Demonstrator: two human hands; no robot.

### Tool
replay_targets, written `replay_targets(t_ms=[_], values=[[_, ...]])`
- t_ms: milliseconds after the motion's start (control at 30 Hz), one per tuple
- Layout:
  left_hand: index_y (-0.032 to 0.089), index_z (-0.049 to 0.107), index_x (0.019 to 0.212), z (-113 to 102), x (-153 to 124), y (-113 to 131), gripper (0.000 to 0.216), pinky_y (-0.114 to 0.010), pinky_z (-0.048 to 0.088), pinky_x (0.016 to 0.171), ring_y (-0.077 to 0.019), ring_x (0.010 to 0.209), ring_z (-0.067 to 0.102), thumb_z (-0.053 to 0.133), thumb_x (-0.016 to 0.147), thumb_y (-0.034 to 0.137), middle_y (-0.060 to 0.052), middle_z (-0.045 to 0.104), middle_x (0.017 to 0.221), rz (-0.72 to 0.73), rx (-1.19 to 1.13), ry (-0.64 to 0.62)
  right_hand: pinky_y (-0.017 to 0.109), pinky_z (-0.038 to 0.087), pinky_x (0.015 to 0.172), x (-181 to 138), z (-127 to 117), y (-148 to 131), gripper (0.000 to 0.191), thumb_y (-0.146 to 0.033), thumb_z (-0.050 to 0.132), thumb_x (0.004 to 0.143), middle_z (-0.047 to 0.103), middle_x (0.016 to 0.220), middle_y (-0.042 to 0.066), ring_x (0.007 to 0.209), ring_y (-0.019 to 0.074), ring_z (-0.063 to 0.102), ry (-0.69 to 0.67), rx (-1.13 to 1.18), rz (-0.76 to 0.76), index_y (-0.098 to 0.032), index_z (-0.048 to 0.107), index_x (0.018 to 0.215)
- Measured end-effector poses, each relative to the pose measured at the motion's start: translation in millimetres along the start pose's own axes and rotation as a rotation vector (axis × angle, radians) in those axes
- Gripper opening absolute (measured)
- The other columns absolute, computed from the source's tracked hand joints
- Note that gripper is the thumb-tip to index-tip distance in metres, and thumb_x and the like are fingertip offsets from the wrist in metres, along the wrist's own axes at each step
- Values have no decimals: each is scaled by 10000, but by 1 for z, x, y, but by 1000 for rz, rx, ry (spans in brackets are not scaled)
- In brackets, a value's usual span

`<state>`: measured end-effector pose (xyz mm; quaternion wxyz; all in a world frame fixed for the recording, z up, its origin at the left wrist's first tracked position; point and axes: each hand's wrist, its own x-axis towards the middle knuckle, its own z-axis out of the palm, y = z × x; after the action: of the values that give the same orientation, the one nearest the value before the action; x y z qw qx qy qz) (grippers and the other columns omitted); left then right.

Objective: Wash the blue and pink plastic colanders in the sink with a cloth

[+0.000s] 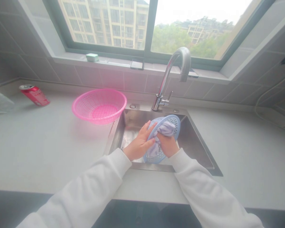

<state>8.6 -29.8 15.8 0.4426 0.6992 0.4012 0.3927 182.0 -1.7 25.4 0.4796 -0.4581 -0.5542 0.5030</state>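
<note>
Over the steel sink (199,142), a light blue plastic basket (175,122) with a perforated wall is held tilted on its side. My left hand (140,142) grips its left rim, thumb toward the inside and fingers over the outside. Inside the basket, my right hand (167,144) presses a bunched pale purple-and-white cloth (166,128) against the wall. Its fingers are partly hidden by the cloth. The chrome faucet (173,69) stands behind the basket, and no water shows running from it.
A pink perforated basket (99,106) stands on the counter left of the sink, close to its edge. Farther left are a red can (35,95) and a clear plastic bag (0,101). On the windowsill sit a pale green block (92,57) and a small dark-edged flat item (137,65).
</note>
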Motion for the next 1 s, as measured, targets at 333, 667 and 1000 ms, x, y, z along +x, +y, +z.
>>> replay_targets(t_ms=[333, 667, 1000], values=[[303, 215, 1712, 3, -2, 1, 769, -517, 48, 1363, -300, 1688, -34, 511, 1029, 498, -63, 14, 1827, 19, 77, -28, 503, 450, 1238, -1, -4, -1, 446, -454, 758, 830, 739, 1357, 93, 1360, 302, 642, -10, -112, -22, -238, 738, 1219], [280, 535, 1555, 12, 6, -16, 644, -490, 189, 1350, -319, 1615, 305, 393, 1048, 651, -83, 412, 1703, 48, -112, 391, 502, 534, 1108, 0, 13, 4, 414, -151, 725, 683, 804, 1147, 51, 1117, 303, 727, -478, -260, -58, -230, 769, 1087], [305, 508, 1590, 12, 8, -18, 627, -562, 98, 1346, -359, 1653, 183, 529, 1008, 538, -82, 302, 1763, 49, -61, 176, 424, 627, 938, 11, 1, 0, 303, -406, 851, 683, 806, 926, 44, 1016, 283, 767, 23, 439, 152, -240, 742, 913]])
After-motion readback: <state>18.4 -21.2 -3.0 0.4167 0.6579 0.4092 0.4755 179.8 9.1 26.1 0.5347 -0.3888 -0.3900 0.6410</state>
